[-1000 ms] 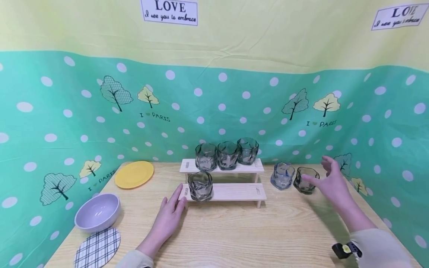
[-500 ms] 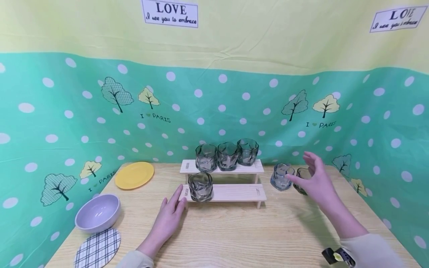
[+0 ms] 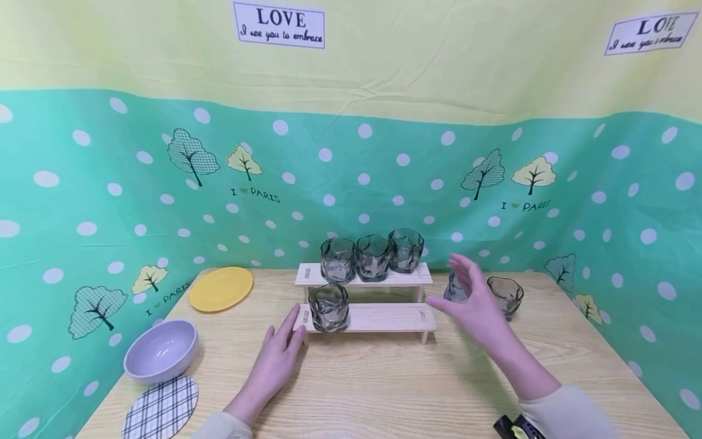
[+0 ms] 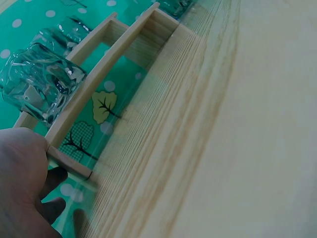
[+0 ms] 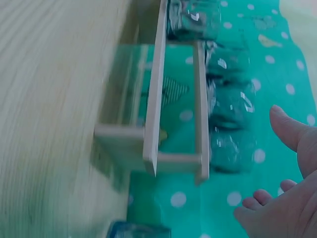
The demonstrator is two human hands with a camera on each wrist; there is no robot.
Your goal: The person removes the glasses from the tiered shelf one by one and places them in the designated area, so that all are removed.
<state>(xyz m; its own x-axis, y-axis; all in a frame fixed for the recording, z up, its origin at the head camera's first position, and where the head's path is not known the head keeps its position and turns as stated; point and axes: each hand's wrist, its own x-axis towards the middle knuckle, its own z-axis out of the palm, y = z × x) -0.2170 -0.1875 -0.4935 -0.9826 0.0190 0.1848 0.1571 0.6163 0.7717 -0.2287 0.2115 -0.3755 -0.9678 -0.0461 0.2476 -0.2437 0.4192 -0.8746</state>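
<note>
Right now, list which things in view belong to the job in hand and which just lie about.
Likely in the job:
wooden shelves, touched by the left grip
three glasses on the upper shelf
single glass on the lower shelf
two glasses right of the shelves

Apparently just lying about:
yellow plate
purple bowl
checked mat

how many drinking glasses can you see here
6: three glasses on the upper shelf, one on the lower shelf, and a partly hidden bluish one and another on the table to the right.
</note>
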